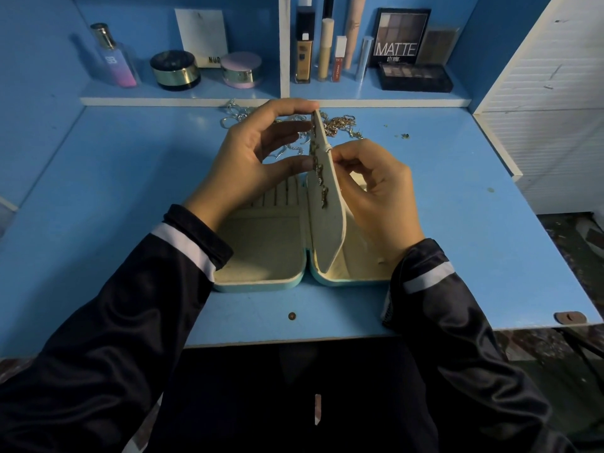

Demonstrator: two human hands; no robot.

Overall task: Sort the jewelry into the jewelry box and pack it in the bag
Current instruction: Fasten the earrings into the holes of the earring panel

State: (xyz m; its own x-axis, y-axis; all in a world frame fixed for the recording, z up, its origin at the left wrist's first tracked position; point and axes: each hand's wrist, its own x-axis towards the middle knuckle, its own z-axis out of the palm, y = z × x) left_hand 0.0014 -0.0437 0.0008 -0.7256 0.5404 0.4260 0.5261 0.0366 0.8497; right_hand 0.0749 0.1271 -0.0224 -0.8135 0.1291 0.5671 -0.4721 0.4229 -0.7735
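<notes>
Earring flap [328,223] upright between left fingers [294,107] and right fingers [346,148]

Left hand [251,158] gripping upright flap [330,223], right hand [376,194] pinching its back

Jewelry pile [337,124] partly behind flap [330,230] — earrings [318,173] indistinct.

The jewelry box [261,253] lies open on the table [130,191], both halves flat. Its insert panel [330,223] stands upright along the hinge line. The left hand [251,158], at 9 o'clock of the insert panel, pinches its upper edge between forefinger and thumb. Earrings [318,173] line the left face. The right hand [376,197], at 3 o'clock, pinches at the right face. Loose chains [336,124] lie at 12 o'clock of the jewelry box.
</notes>
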